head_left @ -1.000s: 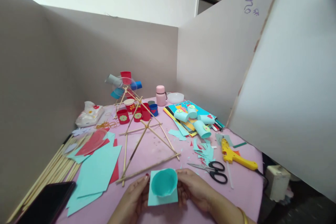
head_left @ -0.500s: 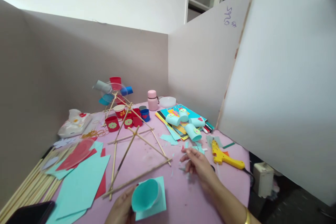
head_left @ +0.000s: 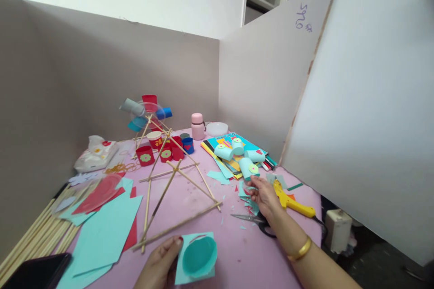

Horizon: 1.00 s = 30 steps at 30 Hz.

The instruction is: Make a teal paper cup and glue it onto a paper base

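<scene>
My left hand point(head_left: 162, 259) pinches the edge of a light blue paper square with a paper cup point(head_left: 199, 257) of the same colour standing on it, its open end towards me. My right hand point(head_left: 262, 194) hovers over paper scraps point(head_left: 249, 205), fingers loosely curled and partly apart. Its fingertips are at the lower end of a light blue paper cup point(head_left: 247, 168) with a green flower; whether they touch it I cannot tell. Scissors point(head_left: 247, 218) with black handles lie below this hand, partly hidden by the wrist.
A stick frame point(head_left: 176, 169) stands mid-table. Behind it are red and blue paper cups point(head_left: 176, 148) and a small wheel model point(head_left: 149, 115). Light blue sheets point(head_left: 101, 235), sticks point(head_left: 40, 239) and a phone point(head_left: 35, 273) lie left. A yellow glue gun point(head_left: 291, 201) lies right.
My right hand has moved forward and slightly right, up to the flowered paper cup, uncovering the scissors and scraps. My left hand has shifted right, turning the cup and its square slightly.
</scene>
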{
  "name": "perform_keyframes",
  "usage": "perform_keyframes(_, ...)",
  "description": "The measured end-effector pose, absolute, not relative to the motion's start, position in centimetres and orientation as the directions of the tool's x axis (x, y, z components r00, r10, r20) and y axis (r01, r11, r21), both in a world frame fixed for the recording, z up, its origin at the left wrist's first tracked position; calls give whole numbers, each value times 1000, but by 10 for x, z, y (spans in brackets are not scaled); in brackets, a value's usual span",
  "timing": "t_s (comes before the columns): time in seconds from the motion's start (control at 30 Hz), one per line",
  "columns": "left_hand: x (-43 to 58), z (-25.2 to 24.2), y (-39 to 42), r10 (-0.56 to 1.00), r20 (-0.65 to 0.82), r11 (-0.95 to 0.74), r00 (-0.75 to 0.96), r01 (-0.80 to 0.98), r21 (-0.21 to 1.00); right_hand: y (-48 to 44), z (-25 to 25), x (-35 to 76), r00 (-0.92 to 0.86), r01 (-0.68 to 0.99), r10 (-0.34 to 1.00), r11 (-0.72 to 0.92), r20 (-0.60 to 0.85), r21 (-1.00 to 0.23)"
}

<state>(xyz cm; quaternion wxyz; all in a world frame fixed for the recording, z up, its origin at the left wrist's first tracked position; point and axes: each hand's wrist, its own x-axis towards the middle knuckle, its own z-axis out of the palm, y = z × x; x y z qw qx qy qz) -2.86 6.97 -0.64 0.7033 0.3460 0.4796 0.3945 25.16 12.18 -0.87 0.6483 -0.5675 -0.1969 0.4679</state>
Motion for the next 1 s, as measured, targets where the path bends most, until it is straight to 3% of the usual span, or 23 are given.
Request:
perform_keyframes(0.33, -30, -11, 73, 898, -371, 422, 235, -227, 878, 104, -21, 237, 431, -347, 857, -131, -282, -929)
perform_keyframes(0.5, -29, -10, 71, 900, -356, 414, 250, -243, 877, 91, -18, 199, 147, -259, 949, -236, -279, -937)
perform_keyframes(0.67, -32, -7, 69, 888, -387, 450, 250, -298, 842, 89, -16, 162, -218, -222, 882, -463, -419, -858)
perform_keyframes(1.0, -44, -33, 83, 868, -423, 493, 258, -367, 789, 107, -18, 118, -419, -455, 797, -599, -436, -659)
